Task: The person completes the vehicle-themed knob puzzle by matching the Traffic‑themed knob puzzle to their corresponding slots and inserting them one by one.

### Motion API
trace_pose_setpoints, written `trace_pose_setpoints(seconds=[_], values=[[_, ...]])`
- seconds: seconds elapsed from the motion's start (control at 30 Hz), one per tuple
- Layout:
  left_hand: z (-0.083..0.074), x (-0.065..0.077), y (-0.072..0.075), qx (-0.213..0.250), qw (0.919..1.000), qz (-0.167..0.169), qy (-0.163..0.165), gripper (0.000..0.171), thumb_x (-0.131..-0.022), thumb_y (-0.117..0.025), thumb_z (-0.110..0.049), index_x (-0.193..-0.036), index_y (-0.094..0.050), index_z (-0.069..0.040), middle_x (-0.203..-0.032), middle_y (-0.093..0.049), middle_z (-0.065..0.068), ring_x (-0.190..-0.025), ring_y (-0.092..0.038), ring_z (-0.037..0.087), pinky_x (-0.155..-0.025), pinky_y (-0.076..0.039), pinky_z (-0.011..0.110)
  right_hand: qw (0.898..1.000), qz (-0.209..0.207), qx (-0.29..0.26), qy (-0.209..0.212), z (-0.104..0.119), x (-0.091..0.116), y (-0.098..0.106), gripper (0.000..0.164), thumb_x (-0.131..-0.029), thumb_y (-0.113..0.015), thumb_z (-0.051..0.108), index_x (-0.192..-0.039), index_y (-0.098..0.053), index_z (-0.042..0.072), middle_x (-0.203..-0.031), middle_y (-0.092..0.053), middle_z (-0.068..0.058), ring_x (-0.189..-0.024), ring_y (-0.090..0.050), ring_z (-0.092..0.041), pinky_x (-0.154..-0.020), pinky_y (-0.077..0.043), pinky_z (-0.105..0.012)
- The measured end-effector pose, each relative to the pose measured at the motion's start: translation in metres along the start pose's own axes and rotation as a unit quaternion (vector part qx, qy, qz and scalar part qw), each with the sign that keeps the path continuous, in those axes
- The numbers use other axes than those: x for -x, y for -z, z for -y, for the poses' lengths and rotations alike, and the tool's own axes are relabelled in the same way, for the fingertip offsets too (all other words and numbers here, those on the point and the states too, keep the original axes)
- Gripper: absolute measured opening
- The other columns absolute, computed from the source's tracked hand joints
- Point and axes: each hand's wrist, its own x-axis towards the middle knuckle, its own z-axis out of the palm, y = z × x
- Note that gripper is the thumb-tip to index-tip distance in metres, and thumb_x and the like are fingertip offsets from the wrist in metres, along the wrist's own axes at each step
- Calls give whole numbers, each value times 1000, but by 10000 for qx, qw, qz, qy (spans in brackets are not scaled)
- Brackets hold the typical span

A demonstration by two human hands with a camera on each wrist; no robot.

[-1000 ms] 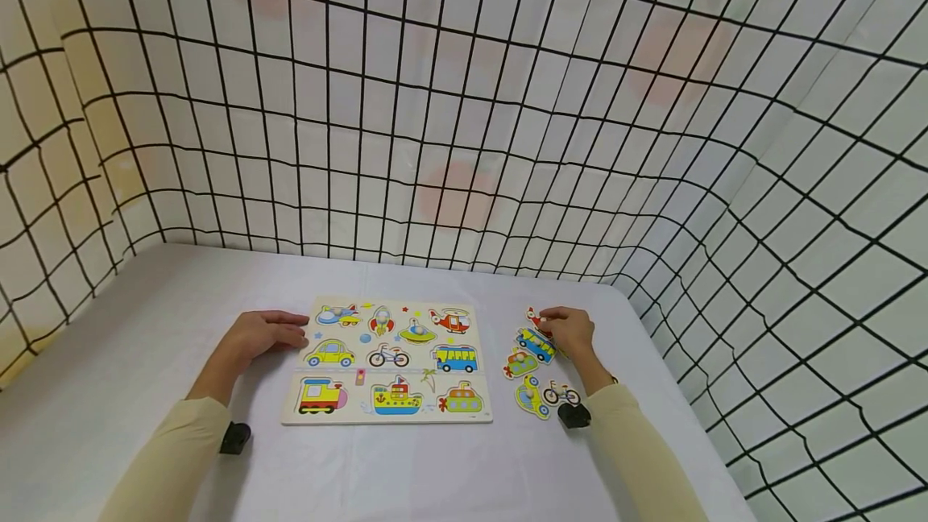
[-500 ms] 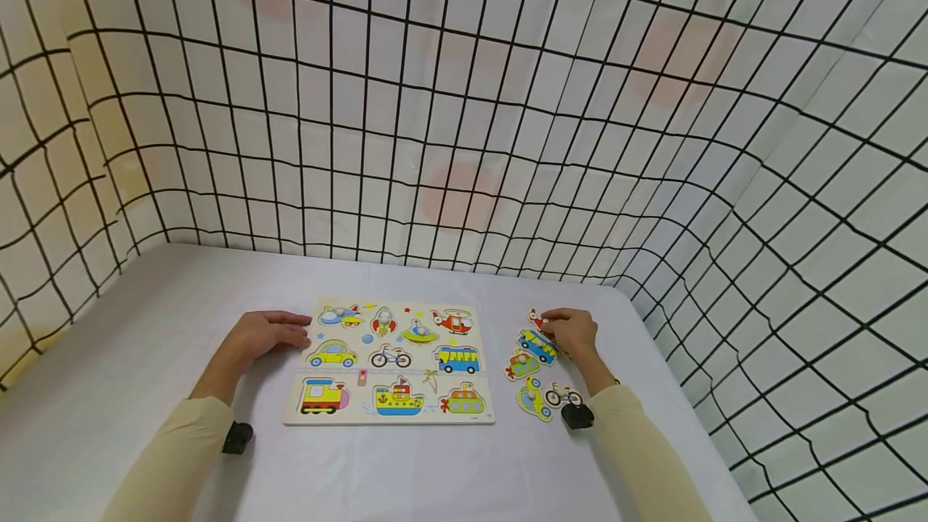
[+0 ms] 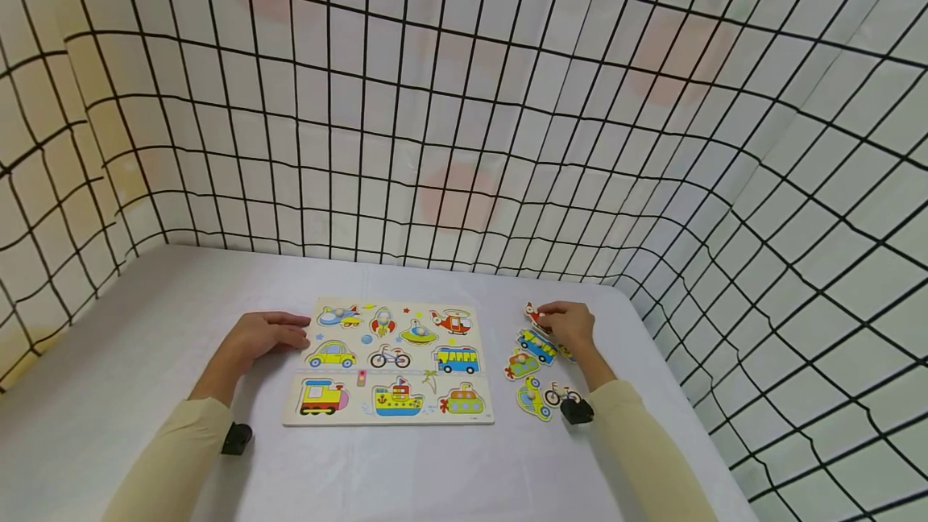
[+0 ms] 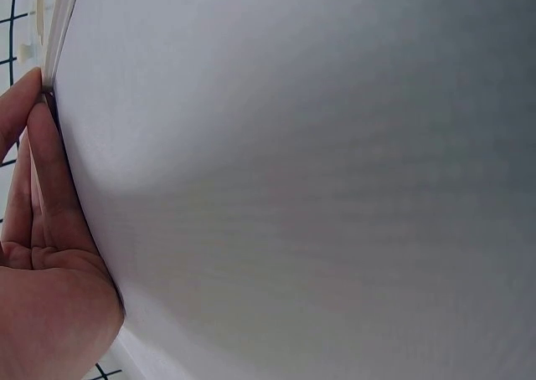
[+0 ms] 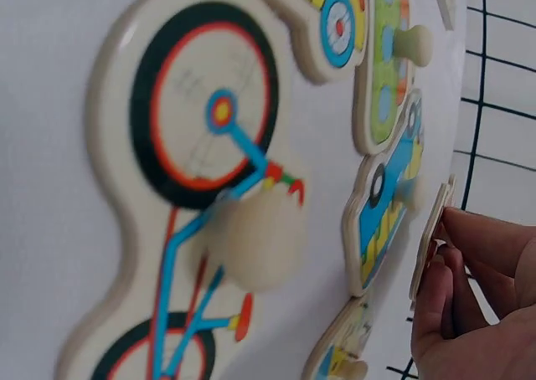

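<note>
My right hand (image 3: 571, 327) pinches a helicopter puzzle piece (image 3: 532, 313) with thumb and fingers, at the top of a group of loose pieces. In the right wrist view the piece stands tilted, close above the bus piece (image 5: 387, 204). My left hand (image 3: 259, 334) lies at the left edge of a wooden knob puzzle board (image 3: 387, 419), its fingers fairly straight and fingertips touching the edge. The board shows pictures of vehicles; a plane (image 3: 335, 315), a rocket (image 3: 383, 321) and a flying saucer (image 3: 418, 332) with knobs sit in the top row.
Below the bus lie a submarine piece (image 3: 521, 364), a car piece (image 3: 532, 399) and a bicycle piece (image 5: 172, 95). Another piece (image 5: 335, 355) lies partly hidden near my right hand. Black wire grid (image 3: 435, 184) encloses the white table (image 3: 406, 474) at the back and sides.
My right hand has risen slightly with the helicopter piece, moving it a little away from the bus piece. My left hand and the board have stayed in place.
</note>
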Motion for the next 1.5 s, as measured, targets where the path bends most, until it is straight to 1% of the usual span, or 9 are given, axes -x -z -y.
trace_pose_setpoints(seconds=[0.13,0.33,0.43,0.63,0.9,1.13,1.23,1.37,1.5], values=[[1,0,0,18,10000,27,11,61,-82,-82,-24,-137,-63,-5,-137,-64,21,-129,-53,40,-107,-43,55,9998,160,34,125,8,3,-5,22,-91,-72,14,-109,-78,5,-109,-76,-15,-98,-69,-29,-75,-53,-29],[0,1,0,35,10000,26,-36,61,-82,-83,-24,-136,-64,-5,-135,-65,20,-126,-55,39,-105,-44,53,9987,312,212,356,24,9,-16,19,-90,-74,15,-107,-80,8,-106,-77,-13,-93,-68,-25,-71,-53,-28],[1,1,0,27,10000,41,-58,61,-82,-83,-24,-136,-64,-5,-136,-65,21,-128,-54,40,-106,-44,54,9976,360,290,516,33,13,-23,18,-90,-74,15,-105,-80,9,-104,-78,-12,-88,-69,-22,-70,-53,-29],[1,1,1,23,10000,47,-82,61,-82,-82,-25,-137,-64,-5,-138,-63,21,-130,-52,41,-105,-44,54,9955,476,234,786,54,22,-39,15,-89,-76,12,-103,-80,7,-99,-78,-11,-78,-67,-18,-64,-52,-27],[1,3,2,83,9999,48,-126,60,-82,-82,-24,-136,-64,-4,-136,-65,21,-125,-56,38,-99,-48,47,9931,547,149,1029,77,34,-60,11,-86,-77,9,-97,-82,9,-95,-78,-7,-86,-67,-20,-68,-53,-28],[-3,5,4,6,9999,99,-129,61,-82,-82,-25,-136,-64,-6,-136,-65,18,-124,-55,35,-95,-46,42,9916,727,84,1071,83,39,-75,11,-86,-78,9,-96,-82,12,-95,-77,-6,-86,-67,-20,-68,-54,-30],[-5,6,5,13,9999,110,-93,60,-81,-82,-25,-136,-65,-8,-137,-65,17,-122,-56,33,-93,-45,38,9911,774,73,1082,85,41,-79,11,-85,-79,10,-95,-82,12,-96,-77,-6,-87,-68,-21,-70,-55,-32],[-5,6,5,4,9999,102,-95,60,-82,-82,-25,-136,-65,-8,-139,-63,18,-120,-57,32,-91,-45,37,9898,808,145,1161,89,44,-86,11,-85,-79,10,-95,-82,11,-94,-77,-6,-88,-67,-21,-73,-55,-34],[-4,5,4,29,9999,73,-82,60,-82,-82,-25,-136,-65,-8,-138,-63,19,-116,-58,31,-88,-46,36,9903,819,194,1106,93,46,-92,11,-85,-79,10,-94,-82,13,-92,-76,-4,-90,-65,-21,-77,-53,-35]])
